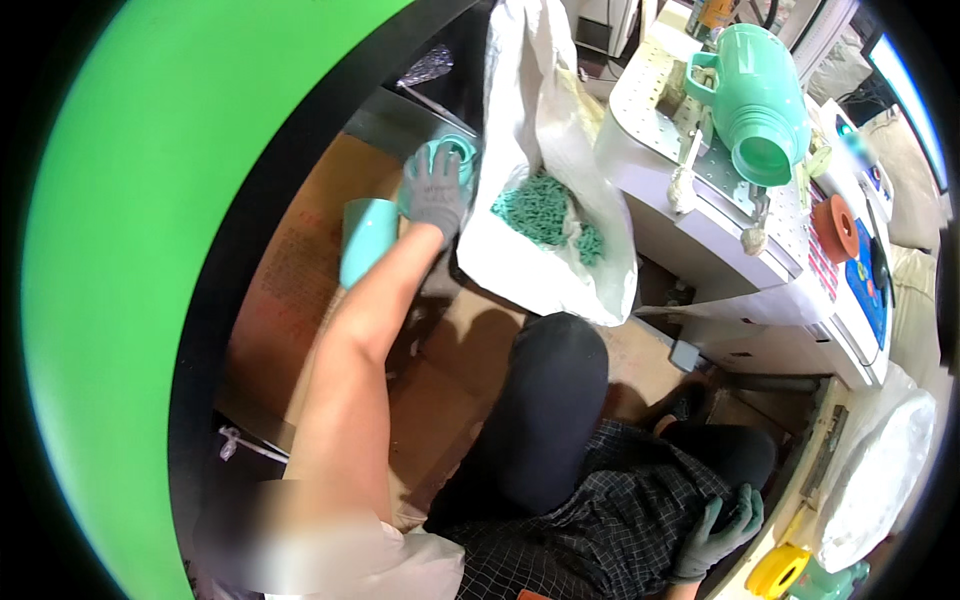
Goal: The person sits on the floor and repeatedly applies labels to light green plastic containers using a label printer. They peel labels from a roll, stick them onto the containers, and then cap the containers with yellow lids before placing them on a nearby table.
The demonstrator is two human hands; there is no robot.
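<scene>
My left hand (438,195), in a grey glove, reaches far forward beside the white sack. Its fingers are spread over a mint-green plastic jug casing (458,150) with a round opening and appear to grip it; the palm side is hidden. Just left of that hand lies another smooth mint-green casing (369,240), partly behind my forearm. My right hand (722,535), also gloved, rests by my thigh at the lower right with its fingers apart and nothing visible in them. The white woven sack (530,265) gapes wide, with green plastic granules or scraps (540,210) inside.
A mint-green handled jug (757,110) lies on the white perforated bench (640,110) at the right. An orange-brown tape roll (836,228), a yellow tape roll (778,570) and a clear plastic bag (875,480) are also right. Brown cardboard (290,260) covers the floor; a large green panel (130,250) curves along the left.
</scene>
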